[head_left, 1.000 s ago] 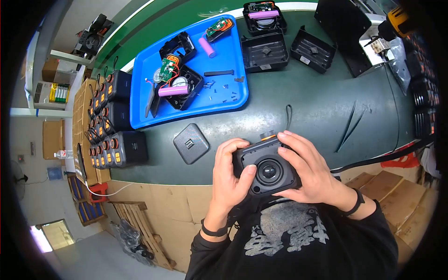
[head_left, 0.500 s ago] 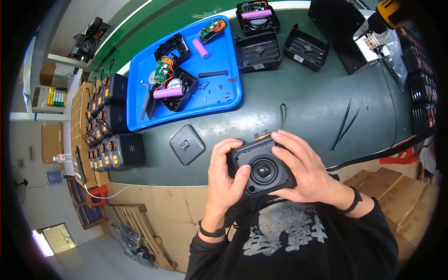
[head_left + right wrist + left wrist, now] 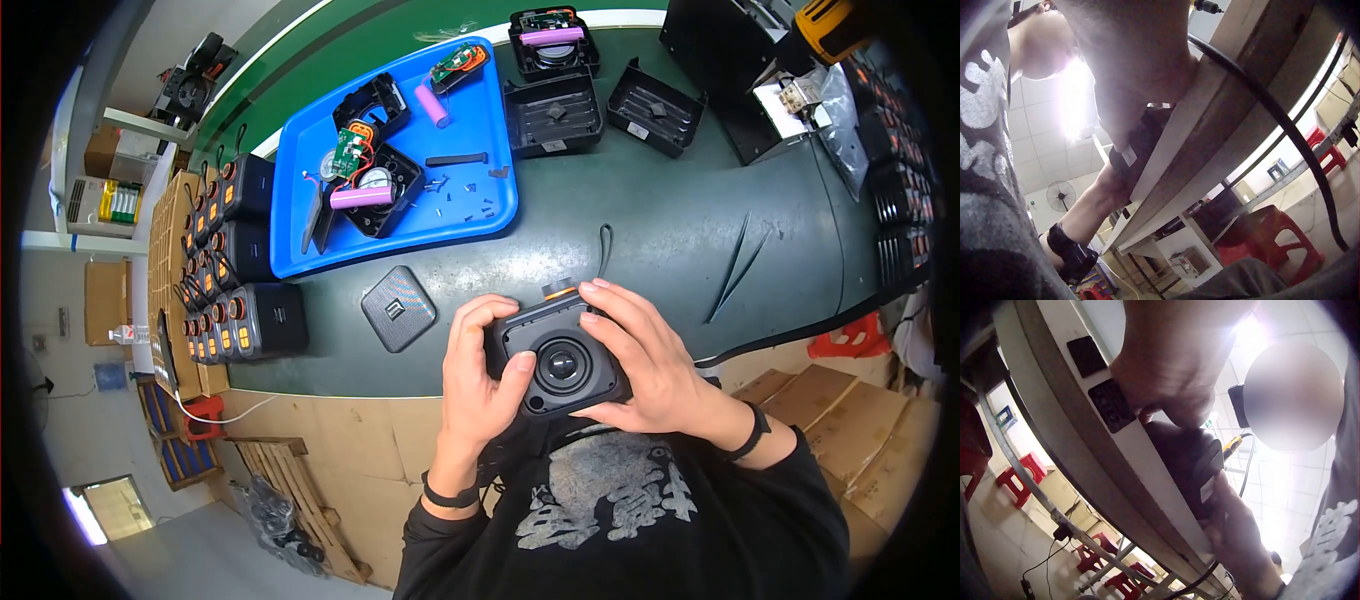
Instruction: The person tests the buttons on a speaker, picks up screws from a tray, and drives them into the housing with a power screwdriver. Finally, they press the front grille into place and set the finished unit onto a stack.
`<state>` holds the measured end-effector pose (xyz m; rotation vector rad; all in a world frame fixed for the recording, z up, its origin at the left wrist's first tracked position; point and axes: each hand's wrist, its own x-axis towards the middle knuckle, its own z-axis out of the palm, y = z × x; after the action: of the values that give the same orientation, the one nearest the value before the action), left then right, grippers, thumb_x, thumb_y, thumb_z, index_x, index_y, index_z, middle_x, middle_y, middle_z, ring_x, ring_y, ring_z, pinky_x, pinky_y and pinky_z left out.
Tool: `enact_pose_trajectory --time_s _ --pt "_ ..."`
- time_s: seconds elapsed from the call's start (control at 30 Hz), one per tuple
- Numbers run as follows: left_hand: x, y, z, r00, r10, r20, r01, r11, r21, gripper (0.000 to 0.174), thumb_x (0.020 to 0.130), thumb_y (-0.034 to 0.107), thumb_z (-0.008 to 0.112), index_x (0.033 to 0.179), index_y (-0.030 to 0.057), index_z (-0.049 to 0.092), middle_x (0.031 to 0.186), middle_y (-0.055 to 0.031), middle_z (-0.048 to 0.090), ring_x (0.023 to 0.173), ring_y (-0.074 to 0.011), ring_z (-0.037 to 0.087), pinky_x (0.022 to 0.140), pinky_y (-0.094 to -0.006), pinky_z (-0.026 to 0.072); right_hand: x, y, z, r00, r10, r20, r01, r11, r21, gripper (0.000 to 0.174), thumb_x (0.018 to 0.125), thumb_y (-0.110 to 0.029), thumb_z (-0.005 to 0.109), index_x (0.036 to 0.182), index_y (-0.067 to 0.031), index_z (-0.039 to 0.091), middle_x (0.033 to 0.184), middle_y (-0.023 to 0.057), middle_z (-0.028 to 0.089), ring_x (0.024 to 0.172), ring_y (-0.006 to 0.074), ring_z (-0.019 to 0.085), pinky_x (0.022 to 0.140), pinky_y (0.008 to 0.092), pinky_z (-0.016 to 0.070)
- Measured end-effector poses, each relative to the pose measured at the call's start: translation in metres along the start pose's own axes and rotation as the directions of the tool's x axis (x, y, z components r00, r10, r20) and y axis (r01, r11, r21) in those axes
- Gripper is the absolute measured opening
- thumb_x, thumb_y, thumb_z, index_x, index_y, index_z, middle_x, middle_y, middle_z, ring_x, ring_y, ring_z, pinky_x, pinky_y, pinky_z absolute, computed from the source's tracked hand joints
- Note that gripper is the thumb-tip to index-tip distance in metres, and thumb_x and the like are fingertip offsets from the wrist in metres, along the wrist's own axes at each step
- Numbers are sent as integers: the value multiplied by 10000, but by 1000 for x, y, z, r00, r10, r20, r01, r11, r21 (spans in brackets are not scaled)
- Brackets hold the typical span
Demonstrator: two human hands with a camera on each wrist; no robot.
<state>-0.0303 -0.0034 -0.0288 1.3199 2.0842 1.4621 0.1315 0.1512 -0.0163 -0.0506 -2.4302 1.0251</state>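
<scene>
A black boxy speaker with a round driver in its front face and an orange-ringed knob on top is held at the bench's near edge. My left hand grips its left side, thumb on the front face. On the right side, my right hand holds it, fingers spread over the top corner and front. A cord loop extends behind it. Left of the hands lies a square dark grille with a logo. From below, the left wrist view shows the speaker's dark underside between both hands.
A blue tray holds opened housings, circuit boards, pink battery cells and screws. Finished-looking speakers stand in rows at left. Black shells sit at the back, tweezers at right, a yellow power tool at upper right.
The head view has shifted slightly, so bench items appear a little further left. Both hands keep the same hold on the speaker.
</scene>
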Motion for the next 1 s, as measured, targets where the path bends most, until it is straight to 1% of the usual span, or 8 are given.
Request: enact_pose_trajectory --time_s 0.3,0.37,0.4,0.47,0.57,0.77,0.9,1.0 --pt "1 1 0 999 -14 37 14 1000 -7 410 857 211 670 1167 -20 531 1146 -199 568 1076 -328 558 958 -405 437 0 0 1 1000 -3 4 3 1000 -14 905 643 -223 862 1397 -15 408 1431 228 422 1305 431 452 1066 498 420" --pt "0 4 2 999 -39 -33 37 998 -58 398 855 195 667 1161 -21 532 1146 -198 566 1072 -327 558 957 -403 437 0 0 1 1000 1 5 -1 1000 -15 904 644 -224 861 1397 -14 409 1432 227 422 1305 431 451 1066 497 420" --pt "0 3 2 999 -40 -33 38 997 -60 398 855 195 667 1161 -21 532 1146 -198 566 1072 -327 558 957 -403 437 0 0 1 1000 -2 -1 2 1000 -16 904 643 -225 861 1398 -14 409 1432 226 423 1306 431 450 1066 497 420" --pt "1 2 1 1000 8 4 -8 1000 -9 393 850 185 666 1157 -22 532 1152 -198 563 1074 -326 555 959 -402 436 -1 0 2 1000 -4 -5 4 1000 -16 905 643 -226 860 1398 -15 409 1432 225 423 1307 431 448 1066 497 420" --pt "3 2 -1 999 -3 36 4 1000 -9 386 849 178 663 1153 -21 533 1159 -199 560 1080 -327 552 962 -401 434 0 0 2 1000 -7 -3 7 1000 -21 905 643 -228 860 1399 -15 409 1431 222 426 1306 430 449 1066 496 420" --pt "1 -2 0 999 33 25 -33 999 0 420 833 169 679 1175 -12 516 1160 -197 555 1085 -327 549 962 -403 433 0 -1 1 1000 -10 -6 10 999 -31 899 650 -241 854 1398 -14 410 1430 221 427 1301 427 453 1067 496 418" --pt "2 -1 0 1000 5 6 -5 1000 -18 445 825 169 690 1188 -8 503 1162 -196 550 1083 -326 547 959 -403 433 -2 0 2 1000 -5 -5 5 999 -33 895 652 -242 849 1397 -11 410 1429 221 427 1302 428 452 1069 495 415" --pt "2 -4 0 999 38 13 -38 999 -23 444 826 167 692 1185 -7 498 1162 -197 549 1080 -325 546 958 -404 433 -1 0 2 1000 -10 -7 10 999 -36 892 654 -241 846 1397 -10 409 1429 221 427 1303 428 452 1071 495 413"
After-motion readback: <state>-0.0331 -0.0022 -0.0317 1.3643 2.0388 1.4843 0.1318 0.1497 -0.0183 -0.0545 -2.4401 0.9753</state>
